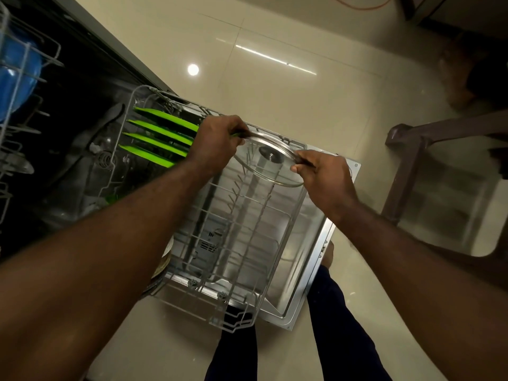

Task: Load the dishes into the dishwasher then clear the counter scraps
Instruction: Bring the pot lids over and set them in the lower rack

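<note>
Lid [275, 176] tilted over rack [242, 221], long axis running upper-left to lower-right. Left grip [217, 144] and right grip [321, 174] clasp opposite rim edges.

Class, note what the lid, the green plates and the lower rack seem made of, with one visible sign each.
The lid looks like clear glossy glass: the rack shows through it. The green plates are probably plastic: uniform bright colour, thin edges. The rack seems grey-coated metal wire: thin, rigid, matte rods.

Bare forearms [110, 243], dark navy trousers [330, 312]
</note>
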